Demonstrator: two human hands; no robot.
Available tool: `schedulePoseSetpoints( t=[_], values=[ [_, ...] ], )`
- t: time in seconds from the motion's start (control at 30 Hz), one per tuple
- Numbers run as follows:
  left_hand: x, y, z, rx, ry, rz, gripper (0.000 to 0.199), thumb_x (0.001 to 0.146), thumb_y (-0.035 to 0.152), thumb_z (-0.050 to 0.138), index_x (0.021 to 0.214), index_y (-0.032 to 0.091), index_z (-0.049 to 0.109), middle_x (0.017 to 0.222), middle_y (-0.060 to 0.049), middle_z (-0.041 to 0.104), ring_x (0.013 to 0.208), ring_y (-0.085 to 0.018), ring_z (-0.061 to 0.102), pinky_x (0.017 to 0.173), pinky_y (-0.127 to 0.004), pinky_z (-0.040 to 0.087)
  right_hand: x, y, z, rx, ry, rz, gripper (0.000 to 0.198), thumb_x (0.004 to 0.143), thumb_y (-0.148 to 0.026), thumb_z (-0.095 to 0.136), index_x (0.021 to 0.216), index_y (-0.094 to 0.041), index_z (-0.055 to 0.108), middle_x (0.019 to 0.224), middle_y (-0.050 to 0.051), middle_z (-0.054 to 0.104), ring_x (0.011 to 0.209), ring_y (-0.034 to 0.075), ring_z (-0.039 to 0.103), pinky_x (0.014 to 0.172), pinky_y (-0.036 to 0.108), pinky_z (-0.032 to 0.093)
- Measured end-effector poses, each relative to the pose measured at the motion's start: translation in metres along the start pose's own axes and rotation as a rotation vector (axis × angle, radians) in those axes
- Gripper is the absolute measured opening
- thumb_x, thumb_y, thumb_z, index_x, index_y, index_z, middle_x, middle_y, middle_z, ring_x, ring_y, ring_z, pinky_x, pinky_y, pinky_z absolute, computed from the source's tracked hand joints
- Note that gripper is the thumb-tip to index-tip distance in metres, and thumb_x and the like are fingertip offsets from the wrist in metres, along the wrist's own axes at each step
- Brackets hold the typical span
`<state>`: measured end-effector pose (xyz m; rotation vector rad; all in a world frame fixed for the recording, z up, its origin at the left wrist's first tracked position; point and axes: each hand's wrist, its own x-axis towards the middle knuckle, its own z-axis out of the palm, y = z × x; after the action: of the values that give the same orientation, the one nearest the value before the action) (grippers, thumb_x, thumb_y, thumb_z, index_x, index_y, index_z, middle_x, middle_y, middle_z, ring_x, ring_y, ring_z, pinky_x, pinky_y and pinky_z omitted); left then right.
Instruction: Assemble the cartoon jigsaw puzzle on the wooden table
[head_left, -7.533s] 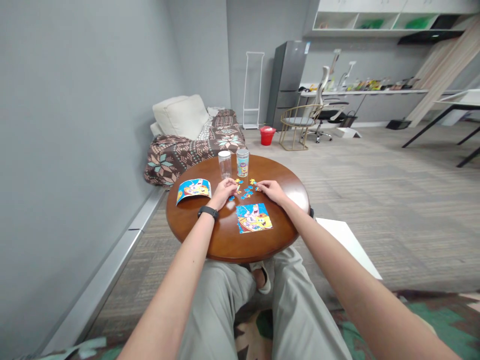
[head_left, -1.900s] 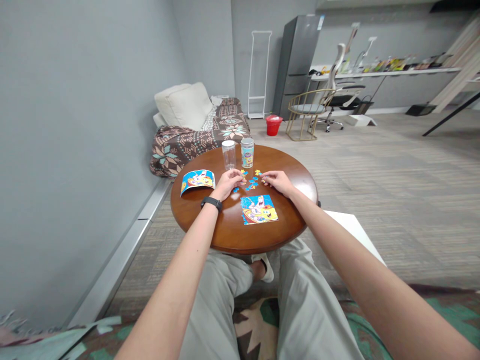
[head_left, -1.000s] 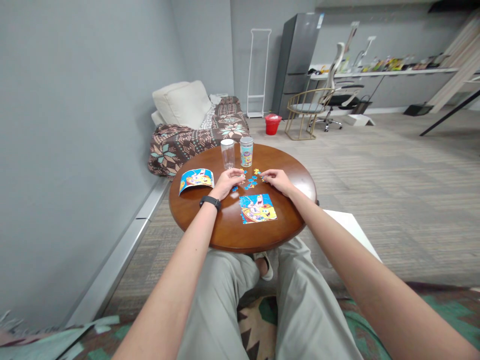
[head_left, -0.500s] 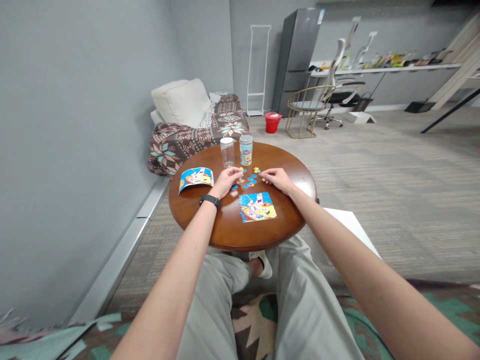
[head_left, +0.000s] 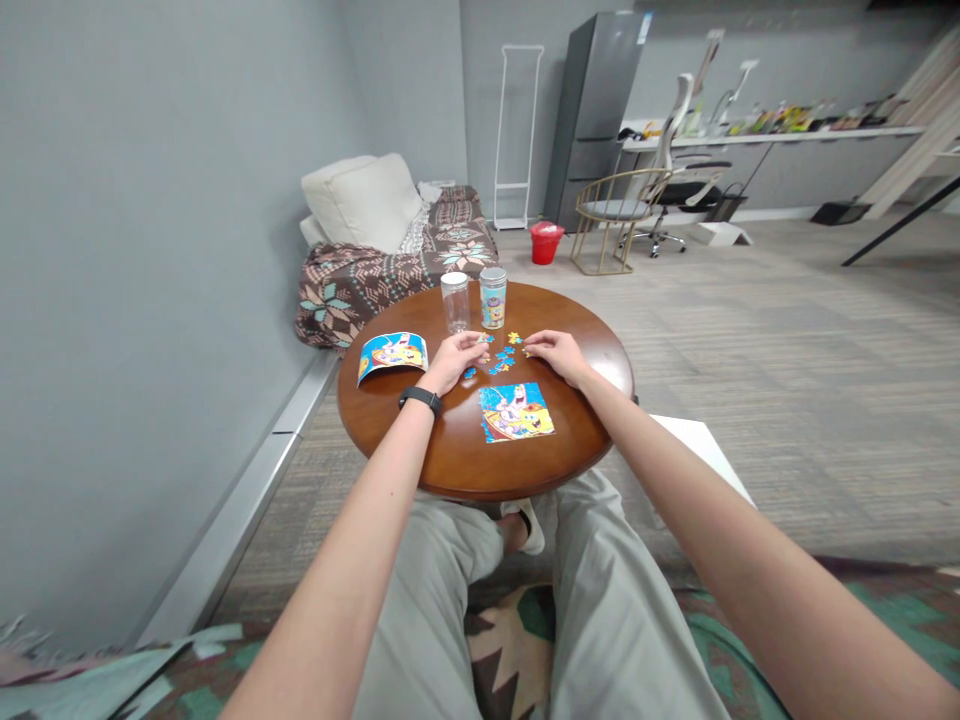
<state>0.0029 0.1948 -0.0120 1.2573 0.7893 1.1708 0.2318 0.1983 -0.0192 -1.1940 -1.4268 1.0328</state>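
Observation:
Loose jigsaw puzzle pieces [head_left: 502,360], blue and yellow, lie scattered on the round wooden table [head_left: 450,455]. My left hand [head_left: 454,362], with a black wristband, is at their left side, its fingers closed at a small yellowish puzzle piece. On the right, my right hand [head_left: 556,356] pinches a small yellow puzzle piece at its fingertips; the fingers partly hide it. Nearer to me lies a joined cartoon puzzle [head_left: 517,412], flat on the table. A curved picture sheet [head_left: 392,353] with the same cartoon stands left of my left hand.
Behind the pieces stand a clear jar [head_left: 456,305] with a white lid and a cartoon-printed jar [head_left: 493,300]. Beyond the table are a covered sofa [head_left: 390,270], a red bin [head_left: 545,243], a gold-framed chair [head_left: 615,212] and a grey fridge [head_left: 596,110].
Both hands stay nearly in place among the pieces, with only small finger movements. My view has tilted very slightly. The joined puzzle and the jars have not moved on the table.

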Motion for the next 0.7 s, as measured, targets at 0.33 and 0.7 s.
schedulePoseSetpoints(
  t=[0.33,0.7],
  values=[
    [-0.001,0.0046,0.0025,-0.044,0.018,-0.026,0.026,0.072,0.032,0.077,0.086,0.013,0.065,0.076,-0.002,0.064,0.064,-0.009,0.061,0.058,-0.019,0.049,0.0005,0.0013,0.0026,-0.129,-0.031,-0.053,0.012,0.065,-0.012,0.064,0.075,-0.016,0.067,0.079,0.005,0.072,0.076,0.016,0.067,0.081,0.031,0.052],
    [-0.0022,0.0029,0.0029,0.002,0.013,0.008,0.033,0.06,0.031,0.084,0.08,0.014,0.065,0.075,-0.001,0.065,0.07,-0.012,0.063,0.062,-0.022,0.05,0.0007,0.0038,0.0029,-0.047,-0.01,-0.053,0.009,0.066,-0.019,0.068,0.074,-0.016,0.065,0.074,0.003,0.07,0.067,0.014,0.064,0.071,0.027,0.053]
  ],
)
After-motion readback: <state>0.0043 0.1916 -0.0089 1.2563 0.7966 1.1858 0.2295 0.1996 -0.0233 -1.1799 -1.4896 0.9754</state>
